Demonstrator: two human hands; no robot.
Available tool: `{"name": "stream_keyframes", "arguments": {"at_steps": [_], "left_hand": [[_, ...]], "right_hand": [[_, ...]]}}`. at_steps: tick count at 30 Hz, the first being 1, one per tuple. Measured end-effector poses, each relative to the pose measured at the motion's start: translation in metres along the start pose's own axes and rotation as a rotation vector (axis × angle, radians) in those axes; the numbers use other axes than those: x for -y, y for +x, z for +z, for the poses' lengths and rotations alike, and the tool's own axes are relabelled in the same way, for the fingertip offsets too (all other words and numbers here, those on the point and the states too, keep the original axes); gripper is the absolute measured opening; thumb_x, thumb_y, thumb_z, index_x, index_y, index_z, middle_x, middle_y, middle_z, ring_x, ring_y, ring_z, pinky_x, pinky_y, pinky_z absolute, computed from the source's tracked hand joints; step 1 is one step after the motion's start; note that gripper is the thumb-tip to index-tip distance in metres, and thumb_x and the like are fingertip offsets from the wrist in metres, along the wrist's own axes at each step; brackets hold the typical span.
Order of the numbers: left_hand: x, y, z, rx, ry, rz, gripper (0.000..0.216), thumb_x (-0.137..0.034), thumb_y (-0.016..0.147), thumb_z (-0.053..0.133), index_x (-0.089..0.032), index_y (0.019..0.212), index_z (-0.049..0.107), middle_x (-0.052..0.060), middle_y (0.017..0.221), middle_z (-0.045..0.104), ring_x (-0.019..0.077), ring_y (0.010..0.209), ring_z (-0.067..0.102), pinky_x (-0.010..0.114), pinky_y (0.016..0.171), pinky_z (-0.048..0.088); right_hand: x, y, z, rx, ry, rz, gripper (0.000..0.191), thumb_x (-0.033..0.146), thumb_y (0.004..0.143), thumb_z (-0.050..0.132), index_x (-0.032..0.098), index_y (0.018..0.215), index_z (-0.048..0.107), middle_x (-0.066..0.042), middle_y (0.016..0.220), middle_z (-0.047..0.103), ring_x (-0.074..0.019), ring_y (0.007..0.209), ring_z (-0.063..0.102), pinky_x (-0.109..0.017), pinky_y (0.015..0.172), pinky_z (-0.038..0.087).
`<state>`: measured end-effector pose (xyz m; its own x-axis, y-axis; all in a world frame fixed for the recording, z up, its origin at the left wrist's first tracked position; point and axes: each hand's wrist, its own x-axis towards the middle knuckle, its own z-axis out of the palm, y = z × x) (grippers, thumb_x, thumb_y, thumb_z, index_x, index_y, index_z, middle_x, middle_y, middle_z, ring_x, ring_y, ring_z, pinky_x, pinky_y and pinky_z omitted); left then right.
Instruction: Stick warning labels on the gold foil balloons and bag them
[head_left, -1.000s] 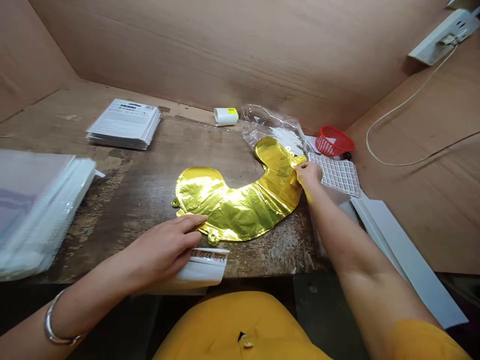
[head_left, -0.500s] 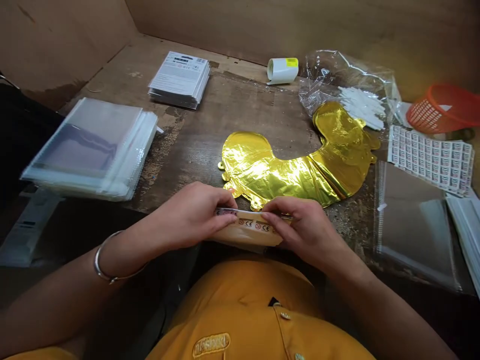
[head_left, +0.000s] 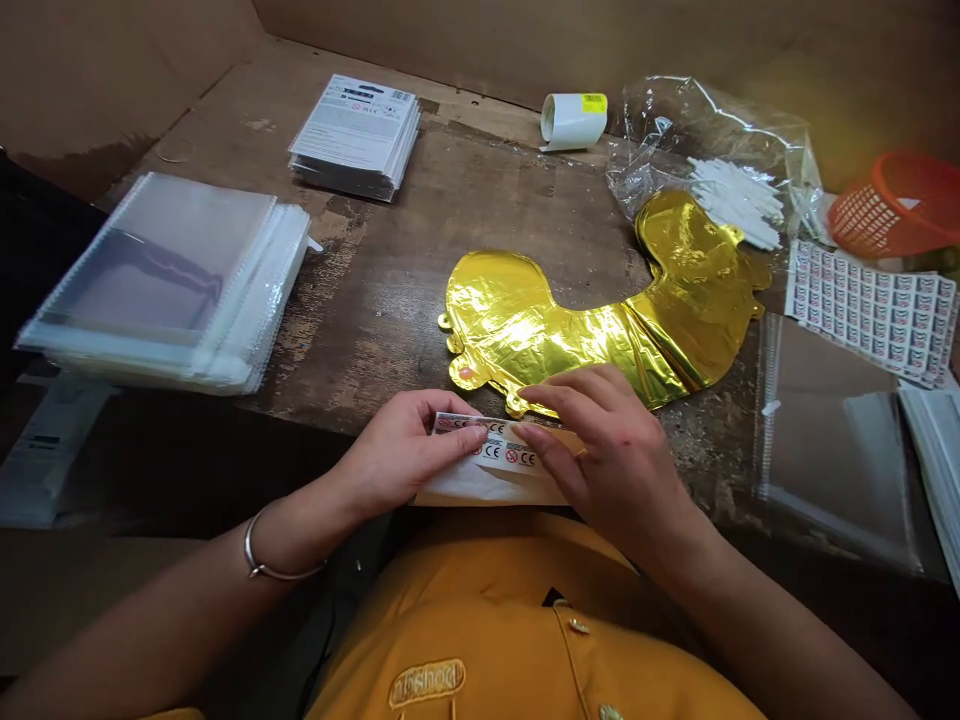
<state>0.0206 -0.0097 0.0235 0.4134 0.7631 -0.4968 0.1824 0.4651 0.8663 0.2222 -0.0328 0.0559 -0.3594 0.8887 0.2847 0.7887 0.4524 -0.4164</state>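
A strip of CE-marked stickers [head_left: 491, 452] on pale backing is held over my lap, at the table's front edge. My left hand [head_left: 409, 440] is closed on its left end, thumb on top of the print. Over the right part hovers my right hand [head_left: 611, 435], its thumb near the printed edge and its forefinger raised apart from the thumb. Whether the thumb touches the strip I cannot tell. Just beyond both hands lies a flat, shiny gold foil balloon [head_left: 570, 350], curved with small tabs along its edge.
Clear plastic sleeves [head_left: 172, 280] are stacked at left, printed cards [head_left: 356, 130] behind. A white roll [head_left: 574, 122], a bag of white sticks [head_left: 735, 200], an orange basket [head_left: 885, 205], a sticker sheet [head_left: 870, 312] and a loose clear sleeve [head_left: 832, 440] stand or lie toward the right.
My right hand has loosened from the strip, its forefinger lifting away from the thumb. The left hand still grips the strip, which now shows more of its printed face. The view has shifted slightly.
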Motion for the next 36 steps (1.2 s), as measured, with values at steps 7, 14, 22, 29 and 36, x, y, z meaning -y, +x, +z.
{"name": "stream_keyframes", "arguments": {"at_steps": [7, 14, 22, 29, 36], "left_hand": [[0.004, 0.001, 0.002, -0.006, -0.04, 0.045, 0.026, -0.037, 0.072, 0.072, -0.013, 0.081, 0.066, 0.001, 0.076, 0.066, 0.0109, 0.067, 0.055, 0.021, 0.061, 0.043], [0.004, 0.001, 0.0, 0.016, -0.06, 0.147, 0.025, -0.038, 0.081, 0.064, -0.014, 0.076, 0.068, 0.0, 0.073, 0.067, 0.0112, 0.069, 0.056, 0.02, 0.064, 0.044], [0.009, -0.001, -0.001, 0.001, -0.09, 0.113, 0.026, -0.039, 0.08, 0.065, -0.014, 0.073, 0.066, -0.002, 0.068, 0.063, 0.0091, 0.064, 0.051, 0.018, 0.06, 0.041], [0.009, 0.0, -0.001, -0.029, -0.077, 0.141, 0.026, -0.039, 0.081, 0.064, -0.014, 0.074, 0.067, -0.001, 0.07, 0.063, 0.01, 0.065, 0.052, 0.019, 0.061, 0.042], [0.006, -0.003, 0.002, -0.042, -0.01, 0.196, 0.023, -0.036, 0.083, 0.061, -0.014, 0.076, 0.069, 0.0, 0.073, 0.066, 0.0117, 0.069, 0.056, 0.02, 0.064, 0.044]], "right_hand": [[0.009, 0.005, 0.016, 0.026, 0.097, 0.046, 0.011, 0.023, 0.087, 0.061, 0.016, 0.085, 0.069, -0.005, 0.08, 0.068, -0.0183, 0.078, 0.056, -0.031, 0.072, 0.048], [0.009, 0.002, 0.021, -0.125, -0.05, -0.086, 0.006, 0.018, 0.085, 0.064, 0.017, 0.08, 0.069, -0.002, 0.078, 0.071, -0.0165, 0.071, 0.058, -0.033, 0.068, 0.043], [0.001, -0.003, 0.027, -0.196, -0.23, -0.346, 0.006, 0.016, 0.086, 0.061, 0.018, 0.091, 0.064, 0.0, 0.083, 0.073, -0.0146, 0.072, 0.059, -0.035, 0.072, 0.039], [0.004, 0.0, 0.026, -0.15, -0.096, -0.313, 0.004, 0.013, 0.086, 0.06, 0.014, 0.088, 0.063, -0.006, 0.081, 0.069, -0.0169, 0.074, 0.057, -0.034, 0.071, 0.044], [0.009, 0.005, 0.02, -0.097, -0.02, -0.093, 0.007, 0.021, 0.085, 0.065, 0.019, 0.09, 0.068, -0.003, 0.082, 0.071, -0.0183, 0.077, 0.057, -0.034, 0.074, 0.046]]}}
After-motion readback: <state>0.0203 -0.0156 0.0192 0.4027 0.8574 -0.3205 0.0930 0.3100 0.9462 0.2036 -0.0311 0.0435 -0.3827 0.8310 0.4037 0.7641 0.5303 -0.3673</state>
